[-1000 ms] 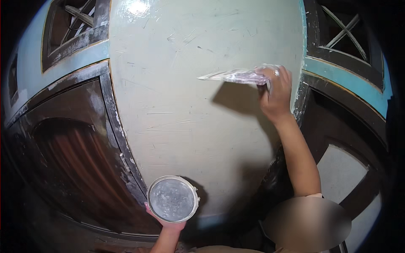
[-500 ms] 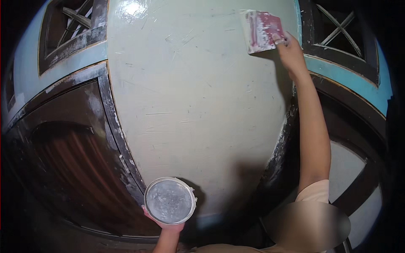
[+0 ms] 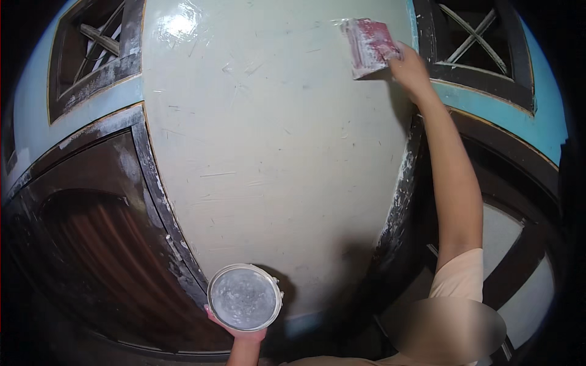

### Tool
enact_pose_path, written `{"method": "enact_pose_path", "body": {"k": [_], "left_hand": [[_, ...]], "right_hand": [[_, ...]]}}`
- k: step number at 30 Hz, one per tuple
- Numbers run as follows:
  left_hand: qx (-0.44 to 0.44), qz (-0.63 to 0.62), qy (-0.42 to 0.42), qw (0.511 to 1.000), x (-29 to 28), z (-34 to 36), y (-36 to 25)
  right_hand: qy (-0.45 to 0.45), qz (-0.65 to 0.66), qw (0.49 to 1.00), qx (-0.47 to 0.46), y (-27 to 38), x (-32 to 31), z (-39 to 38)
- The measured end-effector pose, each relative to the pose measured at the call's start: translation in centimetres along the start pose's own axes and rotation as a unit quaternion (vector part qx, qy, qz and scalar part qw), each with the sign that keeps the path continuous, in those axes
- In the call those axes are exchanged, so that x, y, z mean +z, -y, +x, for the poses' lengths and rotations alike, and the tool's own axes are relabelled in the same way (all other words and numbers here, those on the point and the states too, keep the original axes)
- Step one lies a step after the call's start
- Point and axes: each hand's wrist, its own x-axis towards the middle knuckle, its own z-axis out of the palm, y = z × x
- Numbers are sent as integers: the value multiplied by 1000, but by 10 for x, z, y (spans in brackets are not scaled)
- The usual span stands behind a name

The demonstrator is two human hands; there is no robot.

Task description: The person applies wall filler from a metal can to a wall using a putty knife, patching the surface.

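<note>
A: Specify the location of the scraper.
B: The flat red scraper, coated with white smears, is at the upper right part of the pale wall. Contact of its left edge with the wall cannot be confirmed.
A: Specify both hands.
B: The right hand grips the scraper by its right edge, near the wall's upper right border. The left hand grasps a round tin from below, before the wall's lower left part.
A: Specify adjacent fittings.
B: A dark wooden door is left of the wall. Crossed-bar windows flank the wall's upper section.
</note>
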Motion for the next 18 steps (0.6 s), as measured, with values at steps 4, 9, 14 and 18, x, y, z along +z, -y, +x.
{"method": "enact_pose_path", "body": {"k": [4, 9, 14, 18], "left_hand": [[-8, 13, 23, 1000, -5, -3, -6], [-15, 4, 15, 1000, -2, -2, -3], [-40, 0, 15, 999, -7, -2, 3], [-75, 20, 14, 997, -11, 0, 14]], "right_hand": [[-38, 85, 994, 54, -49, -37, 8], [52, 141, 989, 6, -16, -8, -35], [170, 152, 973, -34, 41, 25, -147], [343, 244, 907, 20, 72, 35, -245]]}}
